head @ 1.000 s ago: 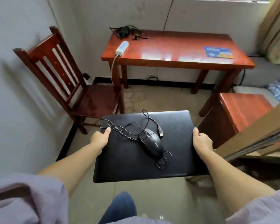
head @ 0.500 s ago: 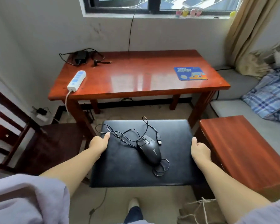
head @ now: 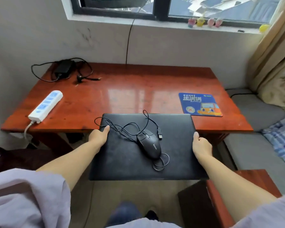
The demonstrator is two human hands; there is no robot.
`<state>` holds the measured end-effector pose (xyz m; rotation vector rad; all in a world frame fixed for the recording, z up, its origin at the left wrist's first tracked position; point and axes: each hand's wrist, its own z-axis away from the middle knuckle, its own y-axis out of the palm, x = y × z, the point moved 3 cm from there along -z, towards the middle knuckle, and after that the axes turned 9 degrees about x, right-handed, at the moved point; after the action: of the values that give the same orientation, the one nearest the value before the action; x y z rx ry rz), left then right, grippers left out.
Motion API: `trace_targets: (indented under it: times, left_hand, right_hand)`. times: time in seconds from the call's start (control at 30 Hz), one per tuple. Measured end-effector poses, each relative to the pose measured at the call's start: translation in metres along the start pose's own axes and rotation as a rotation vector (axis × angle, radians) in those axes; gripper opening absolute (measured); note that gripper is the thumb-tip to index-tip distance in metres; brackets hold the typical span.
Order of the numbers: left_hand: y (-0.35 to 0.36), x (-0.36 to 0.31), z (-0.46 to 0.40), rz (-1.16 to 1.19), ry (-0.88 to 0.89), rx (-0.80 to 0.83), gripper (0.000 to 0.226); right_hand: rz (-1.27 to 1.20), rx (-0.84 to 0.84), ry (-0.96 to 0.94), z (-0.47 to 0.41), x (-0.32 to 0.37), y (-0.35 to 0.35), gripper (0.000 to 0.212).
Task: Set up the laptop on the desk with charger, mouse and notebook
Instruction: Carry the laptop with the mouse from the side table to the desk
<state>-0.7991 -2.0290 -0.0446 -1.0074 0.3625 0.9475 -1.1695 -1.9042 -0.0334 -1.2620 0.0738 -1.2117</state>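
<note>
Glossy red wooden surface (head: 130, 96); left hand (head: 98, 136) and right hand (head: 201, 143) grip closed black laptop (head: 122, 153) carrying black wired mouse (head: 149, 143).

One closed black laptop (head: 138, 148) is in view, with one wired black mouse (head: 149, 143) lying on its lid. Two hands hold it: one left hand (head: 98, 136) and one right hand (head: 201, 143). On the one red-brown counter (head: 138, 89) there are one black charger (head: 64, 69) with its tangled cable, one white power strip (head: 45, 106) and one blue mouse pad (head: 200, 104). On the window sill stand five small figurines (head: 200, 22), four close together and one yellow one apart by the single curtain (head: 273, 46).
</note>
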Motion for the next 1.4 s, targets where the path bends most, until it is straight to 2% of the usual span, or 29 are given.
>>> trace_targets:
  times: [0.33, 0.7, 0.87, 1.17, 1.4]
  left_hand:
    - [0.003, -0.088, -0.141, 0.029, -0.102, -0.056, 0.066]
    - [0.002, -0.189, -0.29, -0.173, -0.104, 0.016, 0.064]
    - [0.015, -0.206, -0.315, -0.245, -0.112, 0.021, 0.065]
    - [0.014, -0.212, -0.332, -0.245, -0.151, -0.064, 0.067]
    - [0.01, -0.222, -0.348, -0.298, -0.148, -0.074, 0.067]
  right_hand:
    - [0.033, 0.093, -0.064, -0.167, 0.116, 0.026, 0.064]
    - [0.024, 0.051, 0.028, -0.295, 0.189, 0.055, 0.061]
    - [0.092, 0.082, 0.042, -0.326, 0.195, 0.056, 0.064]
    - [0.333, 0.11, -0.031, -0.347, 0.217, 0.059, 0.06]
    - [0.397, 0.105, -0.075, -0.363, 0.237, 0.059, 0.058]
